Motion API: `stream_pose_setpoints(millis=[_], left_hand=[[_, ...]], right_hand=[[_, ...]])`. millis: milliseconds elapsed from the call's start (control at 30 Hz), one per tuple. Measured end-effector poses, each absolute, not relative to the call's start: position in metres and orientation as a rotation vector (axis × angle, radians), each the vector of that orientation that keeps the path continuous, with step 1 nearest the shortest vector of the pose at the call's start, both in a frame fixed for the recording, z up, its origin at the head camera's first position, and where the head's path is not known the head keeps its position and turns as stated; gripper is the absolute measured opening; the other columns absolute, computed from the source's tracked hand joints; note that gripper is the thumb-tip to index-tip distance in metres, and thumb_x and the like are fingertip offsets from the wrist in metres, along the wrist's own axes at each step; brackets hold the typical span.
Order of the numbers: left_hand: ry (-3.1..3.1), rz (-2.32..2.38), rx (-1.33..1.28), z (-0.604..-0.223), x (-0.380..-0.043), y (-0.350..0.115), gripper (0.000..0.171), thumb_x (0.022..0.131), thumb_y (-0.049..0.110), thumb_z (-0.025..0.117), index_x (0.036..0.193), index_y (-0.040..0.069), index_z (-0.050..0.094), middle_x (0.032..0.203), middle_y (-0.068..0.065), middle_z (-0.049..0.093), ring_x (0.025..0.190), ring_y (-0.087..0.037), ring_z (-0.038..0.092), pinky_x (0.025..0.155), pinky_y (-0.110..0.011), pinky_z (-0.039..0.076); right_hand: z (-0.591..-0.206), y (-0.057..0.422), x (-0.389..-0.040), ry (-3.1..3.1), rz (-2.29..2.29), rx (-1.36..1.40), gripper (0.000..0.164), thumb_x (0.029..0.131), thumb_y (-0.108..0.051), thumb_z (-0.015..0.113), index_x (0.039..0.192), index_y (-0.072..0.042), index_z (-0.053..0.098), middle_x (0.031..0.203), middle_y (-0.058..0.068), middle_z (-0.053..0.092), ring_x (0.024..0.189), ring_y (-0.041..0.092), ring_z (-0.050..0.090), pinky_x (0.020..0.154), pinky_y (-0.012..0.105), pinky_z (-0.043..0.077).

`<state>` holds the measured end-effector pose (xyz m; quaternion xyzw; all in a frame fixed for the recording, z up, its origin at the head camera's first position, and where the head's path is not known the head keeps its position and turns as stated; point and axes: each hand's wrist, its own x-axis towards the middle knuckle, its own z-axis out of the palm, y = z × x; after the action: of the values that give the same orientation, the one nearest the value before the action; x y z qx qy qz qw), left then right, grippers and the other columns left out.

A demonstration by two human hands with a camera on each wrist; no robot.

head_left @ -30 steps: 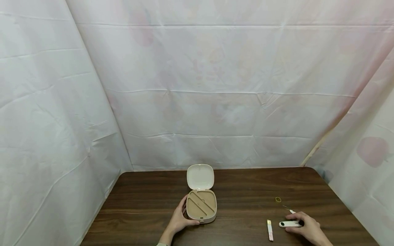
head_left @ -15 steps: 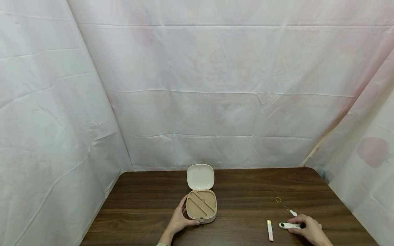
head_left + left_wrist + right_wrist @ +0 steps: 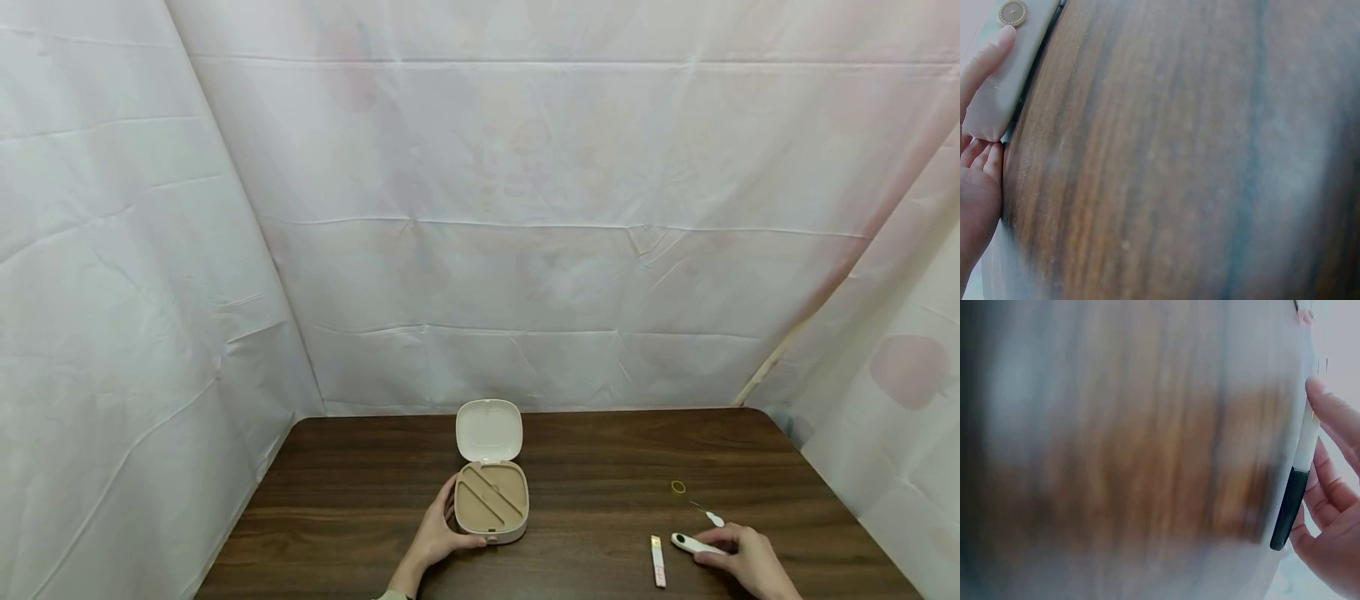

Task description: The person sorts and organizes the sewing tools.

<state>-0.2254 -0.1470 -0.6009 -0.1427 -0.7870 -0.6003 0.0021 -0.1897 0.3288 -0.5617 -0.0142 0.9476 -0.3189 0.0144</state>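
Note:
My left hand (image 3: 433,535) grips the near left corner of a cream box (image 3: 512,533), its thumb by the round button (image 3: 1013,12) on the front. The box stands with its lid (image 3: 489,431) raised, showing a beige tray with diagonal slots. Over at the right, my right hand (image 3: 752,562) pinches a slim white tool (image 3: 690,543) between thumb and fingers. It has a dark oval on its far end, and the right wrist view shows a black end section (image 3: 1289,509) near the palm. Just beyond the fingers lies a white needle threader (image 3: 715,519) with a thin wire.
A narrow white strip (image 3: 658,563) with a gold end and pink marks lies left of my right hand. Farther back is a small yellow ring (image 3: 678,487). The dark wooden table (image 3: 360,492) ends at a hanging pale cloth (image 3: 525,275) behind.
My right hand's fingers have drawn back from the needle threader. The white tool has turned, its far end swinging away from me and left. The left hand and box stay put.

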Motion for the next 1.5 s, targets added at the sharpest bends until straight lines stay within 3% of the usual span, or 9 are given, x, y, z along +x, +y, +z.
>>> stream_pose_setpoints(millis=[300, 667, 900, 1500], left_hand=[[-2.473, -1.886, -0.439, -0.602, -0.226, -0.147, 0.11, 0.055, 0.021, 0.085, 0.139, -0.001, 0.017, 0.139, -0.02, 0.026, 0.126, -0.032, 0.028, 0.102, -0.042, 0.028], [-2.459, -1.9, -0.442, -0.6, -0.223, -0.146, 0.11, 0.055, 0.02, 0.085, 0.139, -0.001, 0.017, 0.139, -0.021, 0.026, 0.126, -0.033, 0.028, 0.102, -0.039, 0.028], [-2.431, -1.914, -0.452, -0.597, -0.222, -0.148, 0.11, 0.055, 0.016, 0.085, 0.139, -0.003, 0.017, 0.139, -0.024, 0.025, 0.125, -0.037, 0.027, 0.101, -0.044, 0.027], [-2.446, -1.912, -0.446, -0.601, -0.224, -0.146, 0.111, 0.055, 0.02, 0.085, 0.139, -0.002, 0.016, 0.14, -0.022, 0.024, 0.126, -0.033, 0.026, 0.102, -0.04, 0.027]], right_hand=[[-0.55, 0.304, -0.188, 3.041, -1.088, -0.064, 0.024, 0.06, -0.03, 0.079, 0.08, -0.018, 0.07, 0.077, -0.007, 0.063, 0.065, 0.002, 0.051, 0.057, 0.02, 0.046], [-0.545, 0.271, -0.187, 3.171, -1.309, -0.164, 0.021, 0.056, -0.019, 0.082, 0.073, -0.017, 0.069, 0.065, -0.014, 0.057, 0.055, 0.0, 0.048, 0.047, 0.018, 0.042], [-0.542, 0.248, -0.186, 3.228, -1.466, -0.351, 0.023, 0.052, -0.011, 0.083, 0.07, -0.014, 0.069, 0.062, -0.013, 0.057, 0.052, -0.001, 0.047, 0.043, 0.017, 0.041], [-0.533, 0.197, -0.195, 3.093, -1.586, -0.296, 0.023, 0.054, -0.013, 0.083, 0.072, -0.018, 0.069, 0.062, -0.011, 0.054, 0.052, 0.002, 0.048, 0.042, 0.018, 0.043]])
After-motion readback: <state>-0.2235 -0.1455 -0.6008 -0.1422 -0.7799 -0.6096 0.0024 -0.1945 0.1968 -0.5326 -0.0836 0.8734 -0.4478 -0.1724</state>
